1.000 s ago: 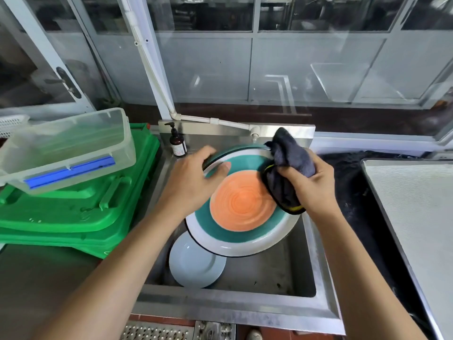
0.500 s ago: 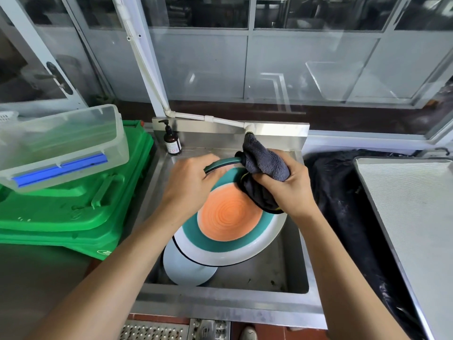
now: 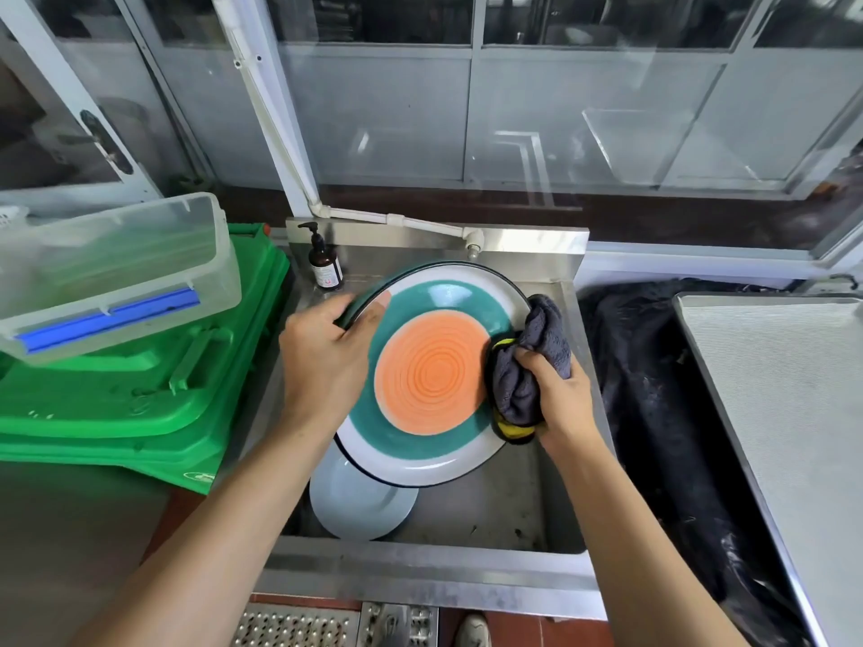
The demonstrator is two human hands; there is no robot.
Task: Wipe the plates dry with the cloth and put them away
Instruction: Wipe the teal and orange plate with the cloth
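The large round ceramic plate with the orange centre, teal ring and white rim (image 3: 432,371) is held tilted over the steel sink (image 3: 490,516), gripped at its far-left edge by the left hand (image 3: 327,361). The bunched dark grey cloth (image 3: 527,366), clutched in the right hand (image 3: 562,399), is pressed against the plate's right rim, so the unwiped face lies leftward of the cloth; a pale blue plate (image 3: 359,502) rests in the sink just beneath

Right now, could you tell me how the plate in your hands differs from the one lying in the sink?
The held plate is larger, with an orange centre, teal ring and white rim; the sink plate is smaller and plain pale blue. The held plate is tilted, gripped by the left hand and wiped with the cloth in the right hand; the sink plate lies untouched, partly beneath it. Both are round.
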